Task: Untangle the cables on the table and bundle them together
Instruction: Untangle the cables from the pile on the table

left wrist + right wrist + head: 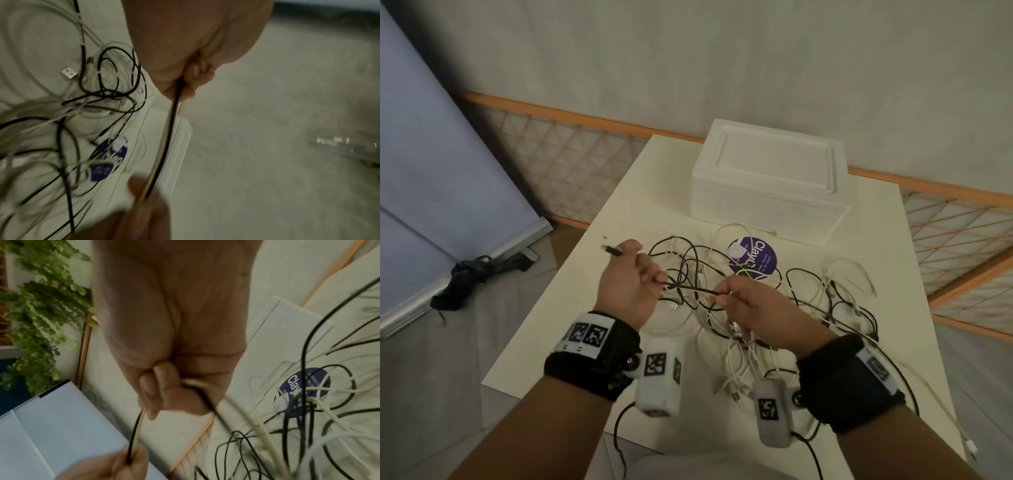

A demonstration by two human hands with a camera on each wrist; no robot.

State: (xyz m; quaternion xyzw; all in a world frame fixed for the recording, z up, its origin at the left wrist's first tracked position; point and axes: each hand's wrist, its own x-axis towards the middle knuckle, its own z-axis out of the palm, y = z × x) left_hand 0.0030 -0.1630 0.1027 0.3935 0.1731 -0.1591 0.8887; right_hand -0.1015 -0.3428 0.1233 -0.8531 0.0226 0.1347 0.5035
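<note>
Black cable (690, 289) runs taut between my two hands above the bench (592, 267), with a pale cable alongside it in the wrist views. My left hand (628, 281) has its grip curled round that cable, the plug end (609, 249) poking out past the knuckles toward 10 o'clock. My right hand (748, 305) pinches the same cable between thumb and fingers (162, 378), and white leads trail down from under it. Beyond and at 3 o'clock of my hands lies the tangle (808, 301) of black and white cables, spread across the middle of the bench, with some loops hanging over the near edge. A purple disc (753, 255) sits under the far loops at 12 o'clock. Behind it stands a white foam box (770, 178).
</note>
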